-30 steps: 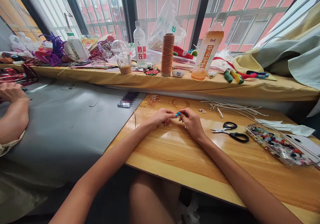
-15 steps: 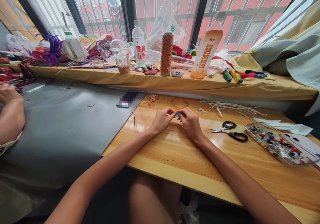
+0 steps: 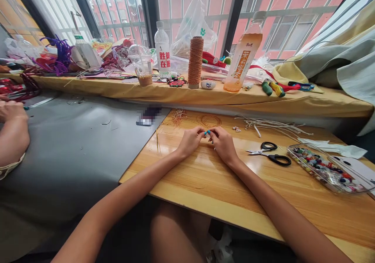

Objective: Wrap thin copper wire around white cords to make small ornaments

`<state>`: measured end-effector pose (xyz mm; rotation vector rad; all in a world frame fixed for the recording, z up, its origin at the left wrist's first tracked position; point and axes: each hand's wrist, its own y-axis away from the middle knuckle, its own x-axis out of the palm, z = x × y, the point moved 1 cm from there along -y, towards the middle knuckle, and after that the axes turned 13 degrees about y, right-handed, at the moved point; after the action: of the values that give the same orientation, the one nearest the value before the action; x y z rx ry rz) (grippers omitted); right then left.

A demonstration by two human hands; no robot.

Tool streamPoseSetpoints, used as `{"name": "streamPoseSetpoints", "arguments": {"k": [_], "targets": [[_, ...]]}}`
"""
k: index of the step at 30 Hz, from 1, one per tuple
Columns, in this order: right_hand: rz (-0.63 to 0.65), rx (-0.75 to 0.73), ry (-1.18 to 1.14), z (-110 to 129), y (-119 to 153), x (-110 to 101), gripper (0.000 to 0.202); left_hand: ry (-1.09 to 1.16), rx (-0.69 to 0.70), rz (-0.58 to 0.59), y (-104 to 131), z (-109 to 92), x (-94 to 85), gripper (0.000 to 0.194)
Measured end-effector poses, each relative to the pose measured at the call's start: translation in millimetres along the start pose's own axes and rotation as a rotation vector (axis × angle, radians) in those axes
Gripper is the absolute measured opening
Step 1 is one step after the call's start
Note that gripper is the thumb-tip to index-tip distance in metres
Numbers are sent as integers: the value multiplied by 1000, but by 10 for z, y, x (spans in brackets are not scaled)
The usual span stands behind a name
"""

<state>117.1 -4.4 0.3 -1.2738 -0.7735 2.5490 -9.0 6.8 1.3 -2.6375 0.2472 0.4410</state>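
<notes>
Over the wooden table (image 3: 187,177), my left hand (image 3: 190,140) and my right hand (image 3: 222,142) meet fingertip to fingertip. Both are pinched around a tiny blue piece (image 3: 207,132), too small to make out fully. Behind them lie a coil of orange cord (image 3: 210,120) and a tangle of thin threads (image 3: 178,117). A few small pale pieces (image 3: 236,129) rest just beyond my right hand. To its right are open black-handled scissors (image 3: 269,152).
A clear tray of beads (image 3: 328,169) and white cords (image 3: 272,126) occupy the right side. On the ledge (image 3: 123,93) stand a thread spool (image 3: 195,62), a tea bottle (image 3: 244,56) and a cup (image 3: 143,69). Another person's hand (image 3: 13,112) is at far left.
My hands stay in nearly the same place, with the fingertips slightly shifted and more of the blue piece showing. The other person's hand at the left has moved a little.
</notes>
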Motion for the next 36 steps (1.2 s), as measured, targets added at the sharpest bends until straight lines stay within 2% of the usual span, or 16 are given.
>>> {"name": "streamPoseSetpoints", "arguments": {"k": [6,11,16,21,25,28,32,36], "targets": [[-23,-99,60,-57,4,26,19,96,-49,16,11,14,-7,11],[-29,-251,203,-101,9,18,21,138,-86,12,6,24,4,12],[62,-451,405,-133,13,-47,23,217,-129,28,-6,31,-3,21],[116,-622,535,-164,-10,-106,28,236,-148,136,-23,63,-12,23],[68,-727,584,-199,-25,-129,29,300,-197,130,-23,71,-17,21],[-15,-786,603,-240,-29,-151,28,396,-254,148,-14,45,-19,21],[-99,-796,591,-288,-34,-190,25,517,-273,165,-9,25,-26,21],[-123,-802,593,-287,-37,-215,23,581,-300,170,-11,25,-35,23]]}}
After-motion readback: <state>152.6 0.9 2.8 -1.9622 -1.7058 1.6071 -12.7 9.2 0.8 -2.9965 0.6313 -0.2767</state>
